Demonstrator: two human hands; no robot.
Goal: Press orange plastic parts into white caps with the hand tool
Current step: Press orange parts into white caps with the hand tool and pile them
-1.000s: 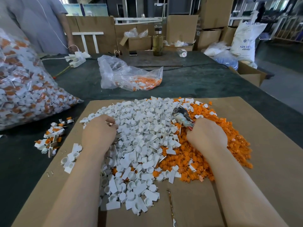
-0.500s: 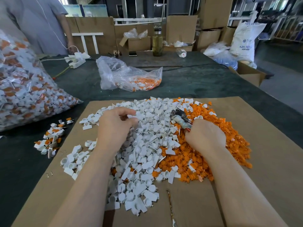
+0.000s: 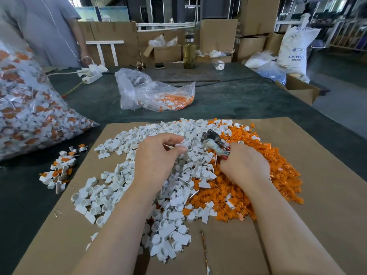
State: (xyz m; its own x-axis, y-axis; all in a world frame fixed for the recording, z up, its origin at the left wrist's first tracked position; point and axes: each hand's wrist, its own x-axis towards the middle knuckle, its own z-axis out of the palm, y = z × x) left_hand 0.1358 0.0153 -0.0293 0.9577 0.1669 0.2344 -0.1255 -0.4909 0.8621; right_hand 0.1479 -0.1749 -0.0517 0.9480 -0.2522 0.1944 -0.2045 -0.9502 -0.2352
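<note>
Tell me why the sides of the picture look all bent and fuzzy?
Head view: the wide lens bends the edges, so the cardboard sheet flares outward; the big bag of parts at left is smeared, while the left hand and hand tool in the middle look sharp.

White caps [image 3: 111, 199] and orange parts [image 3: 278, 165] heaped on my brown cardboard [image 3: 327, 195]; dark green surface [image 3: 238, 100]; my red-handled tool [image 3: 213, 144].

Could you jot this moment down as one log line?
left hand: pinches white cap | right hand: holds hand tool | over cardboard
</note>
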